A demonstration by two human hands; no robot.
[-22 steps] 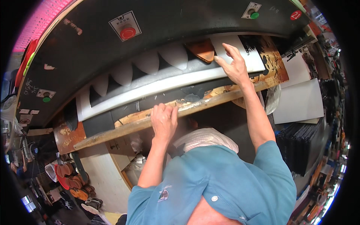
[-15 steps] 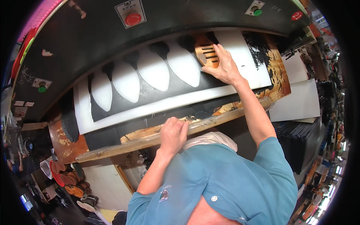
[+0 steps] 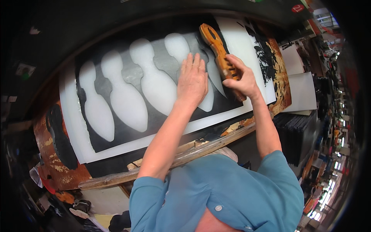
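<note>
The left hand [image 3: 193,83] has moved from the near rail [image 3: 116,178] onto the black sheet [image 3: 129,71], fingers straight and empty, apparently steadying it; the right hand [image 3: 245,79] grasps the wooden die [image 3: 218,50] at the sheet's right.

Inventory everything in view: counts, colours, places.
Board: one, white, centre
Sheet: one, black, on board
Sole-shaped openings: at least four, white, in sheet
Slotted tool: one, orange-brown, right of centre
Wooden bar: one, brown, near edge
Scraps: many, black, right
Panels: two, white, far right
Stack: one, black, right
Flat pieces: uncounted, black, left
Sticker: one, red, top right
Shirt: one, teal, bottom
Left hand: one, flat on sheet
Right hand: one, gripping tool
</note>
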